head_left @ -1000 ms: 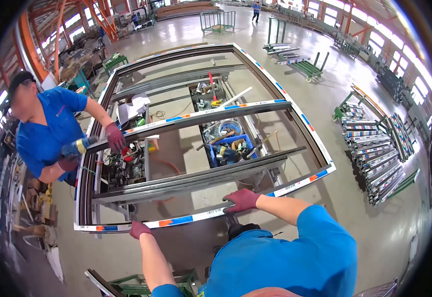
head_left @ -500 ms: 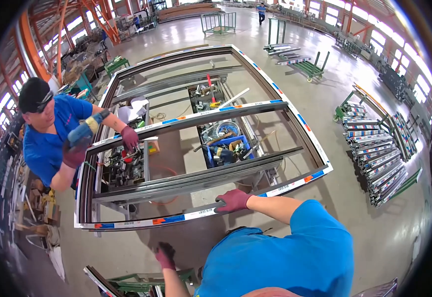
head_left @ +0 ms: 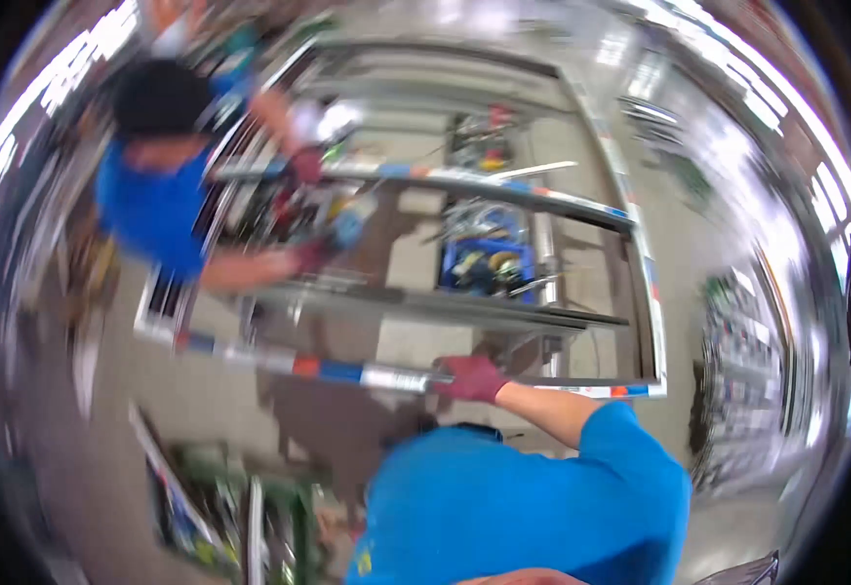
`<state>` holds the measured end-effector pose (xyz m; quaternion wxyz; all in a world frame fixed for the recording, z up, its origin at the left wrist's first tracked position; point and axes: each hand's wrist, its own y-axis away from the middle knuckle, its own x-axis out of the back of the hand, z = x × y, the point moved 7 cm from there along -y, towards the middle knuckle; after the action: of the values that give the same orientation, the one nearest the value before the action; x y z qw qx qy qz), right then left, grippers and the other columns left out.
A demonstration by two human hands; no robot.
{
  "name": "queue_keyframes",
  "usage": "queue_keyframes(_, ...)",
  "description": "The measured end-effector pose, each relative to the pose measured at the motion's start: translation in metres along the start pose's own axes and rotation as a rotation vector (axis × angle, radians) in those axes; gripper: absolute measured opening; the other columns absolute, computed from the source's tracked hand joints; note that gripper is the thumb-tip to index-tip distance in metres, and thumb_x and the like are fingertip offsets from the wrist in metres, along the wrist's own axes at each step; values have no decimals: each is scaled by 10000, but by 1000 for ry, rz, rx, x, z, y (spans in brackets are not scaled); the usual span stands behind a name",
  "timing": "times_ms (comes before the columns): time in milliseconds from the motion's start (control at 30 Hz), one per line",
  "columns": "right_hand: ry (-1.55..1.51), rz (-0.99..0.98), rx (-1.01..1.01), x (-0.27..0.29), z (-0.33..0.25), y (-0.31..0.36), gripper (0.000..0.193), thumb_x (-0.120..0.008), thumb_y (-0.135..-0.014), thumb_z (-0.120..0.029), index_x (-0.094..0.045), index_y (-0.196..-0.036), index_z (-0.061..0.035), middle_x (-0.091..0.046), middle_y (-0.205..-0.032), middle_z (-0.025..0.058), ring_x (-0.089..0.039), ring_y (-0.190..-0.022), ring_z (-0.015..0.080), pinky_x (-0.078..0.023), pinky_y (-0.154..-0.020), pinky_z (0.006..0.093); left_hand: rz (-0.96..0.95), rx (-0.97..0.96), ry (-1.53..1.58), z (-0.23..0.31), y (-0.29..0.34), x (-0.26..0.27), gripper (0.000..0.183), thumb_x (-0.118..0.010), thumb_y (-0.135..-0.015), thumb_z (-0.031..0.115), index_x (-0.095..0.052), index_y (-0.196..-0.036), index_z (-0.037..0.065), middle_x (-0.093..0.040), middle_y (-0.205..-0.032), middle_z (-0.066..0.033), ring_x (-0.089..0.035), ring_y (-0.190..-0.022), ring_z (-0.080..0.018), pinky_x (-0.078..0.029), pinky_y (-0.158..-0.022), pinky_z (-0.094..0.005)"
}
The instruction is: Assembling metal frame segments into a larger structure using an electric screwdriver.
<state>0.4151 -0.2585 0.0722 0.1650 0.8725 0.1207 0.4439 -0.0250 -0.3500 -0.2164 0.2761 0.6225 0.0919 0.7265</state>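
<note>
My right hand (head_left: 471, 378), in a dark red glove, is closed round the near bar of a large rectangular metal frame (head_left: 401, 379). White tape with blue and orange patches runs along the frame's outer bars, and a taped crossbar divides it. Low beside my blue shirt, a smeared pinkish patch (head_left: 340, 519) may be my left hand; its fingers cannot be made out. Across the frame's left side leans a co-worker (head_left: 157, 185) in a blue shirt and black cap. One of the co-worker's gloved hands holds a blurred drill (head_left: 351, 226); the other is at the crossbar.
Beneath the frame sits a blue bin (head_left: 489, 263) of tools. Loose tools (head_left: 289, 210) lie under its left part. A green cart (head_left: 298, 531) with long profiles stands at the lower left, and stacked profiles (head_left: 742, 370) rest on a rack at the right.
The view has swung and blurred. The co-worker has bent over the frame and brought the drill down inside it. My left hand has dropped lower; my right keeps its hold on the bar.
</note>
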Motion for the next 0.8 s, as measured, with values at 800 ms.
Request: queue_keyframes(800,31,202,89,-15,21,-13,643,-754,-951,-221,-501,-1468,67,-582,-1450,254,-571,-1342,354,-431,-1128,406,1132,1115,1194,-160,198,74,619,-746,-888,495,-679,-1202,-35,-741,-1098,-245,-694,-978,-436,-533,-896,-484)
